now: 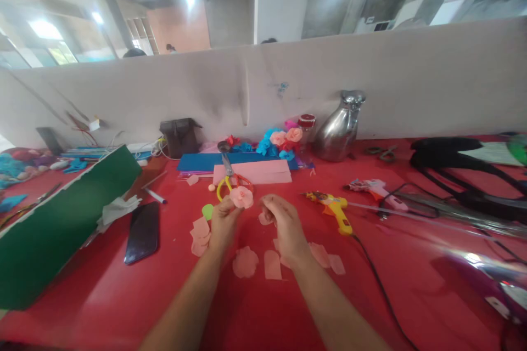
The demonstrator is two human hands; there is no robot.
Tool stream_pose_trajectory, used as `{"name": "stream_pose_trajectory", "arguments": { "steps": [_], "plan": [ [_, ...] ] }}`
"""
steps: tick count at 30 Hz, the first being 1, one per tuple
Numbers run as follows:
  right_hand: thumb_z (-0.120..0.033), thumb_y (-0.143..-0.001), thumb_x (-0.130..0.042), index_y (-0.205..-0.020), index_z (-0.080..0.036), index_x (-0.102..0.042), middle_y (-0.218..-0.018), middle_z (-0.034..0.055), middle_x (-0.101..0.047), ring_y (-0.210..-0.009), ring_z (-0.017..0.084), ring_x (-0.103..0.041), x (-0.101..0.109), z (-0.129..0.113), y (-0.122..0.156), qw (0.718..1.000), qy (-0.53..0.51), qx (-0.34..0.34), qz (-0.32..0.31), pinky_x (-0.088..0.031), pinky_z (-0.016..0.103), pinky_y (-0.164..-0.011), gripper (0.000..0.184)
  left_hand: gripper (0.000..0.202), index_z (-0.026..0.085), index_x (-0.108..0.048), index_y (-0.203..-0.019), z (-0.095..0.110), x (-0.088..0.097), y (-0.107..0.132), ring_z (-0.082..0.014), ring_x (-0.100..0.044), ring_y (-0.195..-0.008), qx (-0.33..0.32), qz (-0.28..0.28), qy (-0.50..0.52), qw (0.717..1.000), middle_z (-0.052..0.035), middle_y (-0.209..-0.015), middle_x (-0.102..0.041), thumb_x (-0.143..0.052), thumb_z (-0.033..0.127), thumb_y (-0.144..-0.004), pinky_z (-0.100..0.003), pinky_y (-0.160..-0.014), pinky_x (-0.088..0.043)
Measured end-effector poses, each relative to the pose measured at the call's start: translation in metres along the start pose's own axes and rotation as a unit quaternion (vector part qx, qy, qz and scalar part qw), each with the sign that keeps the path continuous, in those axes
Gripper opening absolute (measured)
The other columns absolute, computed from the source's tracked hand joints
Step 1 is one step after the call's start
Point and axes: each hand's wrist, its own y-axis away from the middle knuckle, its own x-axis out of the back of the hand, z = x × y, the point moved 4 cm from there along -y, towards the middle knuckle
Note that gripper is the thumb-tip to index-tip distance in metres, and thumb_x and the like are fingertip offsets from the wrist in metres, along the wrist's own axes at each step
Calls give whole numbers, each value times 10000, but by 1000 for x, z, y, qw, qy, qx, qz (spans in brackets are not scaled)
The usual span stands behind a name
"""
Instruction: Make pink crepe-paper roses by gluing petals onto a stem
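A pink paper flower [241, 197] is pinched upright in the fingers of my left hand [223, 226]. To its right, my right hand [287, 226] has its fingertips drawn together, apart from the flower; whatever they may hold is too small to make out. A pink petal [265, 219] shows just below those fingertips, and I cannot tell if they touch it. Cut pink paper petals [200, 235] lie beside my left wrist, next to a green paper piece [207, 211]. Nearer me are a scalloped pink paper piece [246, 262] and an arched petal [272, 265]. Scissors [223, 188] rest behind the flower.
A yellow glue gun [340, 214] and a pink one [381, 193] lie to the right, with cords. On the left are a phone [142, 232] and a green board [69, 225]. Finished paper flowers [280, 141] and a metal jug [341, 126] stand at the back.
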Motion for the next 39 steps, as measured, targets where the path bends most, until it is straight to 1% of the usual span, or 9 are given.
{"name": "stream_pose_trajectory", "arguments": {
  "steps": [2, 4, 8, 12, 19, 24, 28, 33, 39],
  "plan": [
    [-357, -766, -523, -616, -188, -537, -544, -39, -400, -521, 102, -350, -4, 2, 0, 999, -2, -7, -33, -268, 243, -492, 226, 74, 171, -717, -684, -2, 0, -1, -143, -517, -713, 2, -3, 11, 1000, -6, -695, -625, -650, 186, -656, -263, -723, -410],
    [-359, -759, -535, -638, -190, -564, -543, -37, -422, -534, 106, -360, -6, 2, 0, 999, -2, -5, -46, -275, 249, -514, 209, 85, 178, -724, -701, -3, -1, -1, -140, -527, -723, 1, -18, 19, 1000, -7, -704, -635, -653, 177, -653, -258, -727, -413],
    [-331, -724, -576, -627, -189, -586, -537, -35, -437, -535, 104, -350, -8, 2, 1, 999, -18, -13, -48, -271, 254, -526, 172, 80, 171, -727, -688, -4, -4, 0, -147, -545, -715, 12, -45, 48, 998, -20, -708, -654, -659, 189, -651, -270, -725, -429],
    [-318, -730, -576, -631, -187, -583, -529, -41, -411, -526, 99, -324, -8, 3, 1, 998, -38, -22, -52, -252, 252, -520, 164, 85, 160, -727, -691, -4, -6, 0, -138, -540, -668, 20, -53, 69, 996, -23, -692, -658, -662, 198, -653, -265, -685, -438],
    [-258, -716, -555, -600, -185, -556, -507, -52, -384, -512, 95, -305, -7, 8, -2, 993, -90, -31, -63, -220, 261, -513, 137, 82, 160, -724, -696, -7, -8, 2, -137, -543, -661, 29, -75, 95, 992, -20, -686, -655, -668, 195, -647, -265, -677, -442],
    [-245, -697, -554, -570, -187, -537, -499, -49, -400, -503, 96, -309, -8, 8, -4, 988, -125, -55, -79, -207, 267, -509, 141, 29, 164, -698, -629, -5, -8, 2, -121, -519, -606, 26, -76, 97, 992, -2, -630, -621, -672, 173, -638, -248, -627, -433],
    [-256, -713, -557, -548, -190, -503, -501, -48, -394, -507, 100, -318, -8, 7, -4, 986, -134, -52, -85, -227, 268, -517, 186, 31, 160, -697, -650, -8, -8, 1, -119, -522, -632, 45, -83, 96, 991, -4, -651, -623, -673, 179, -646, -247, -654, -433],
    [-346, -766, -528, -527, -196, -440, -515, -36, -381, -514, 112, -340, -8, 10, -5, 989, -118, -39, -76, -272, 267, -526, 296, 81, 137, -698, -656, -17, -7, -1, -97, -483, -580, 75, -64, 95, 991, 0, -579, -589, -702, 213, -626, -224, -595, -397],
    [-358, -777, -518, -562, -188, -490, -535, -34, -398, -518, 107, -336, -8, 11, -5, 994, -71, -22, -82, -259, 264, -521, 275, 124, 126, -691, -634, -13, -8, -1, -96, -482, -562, 77, -58, 77, 992, -7, -564, -591, -699, 250, -634, -219, -571, -380]
  ]
}}
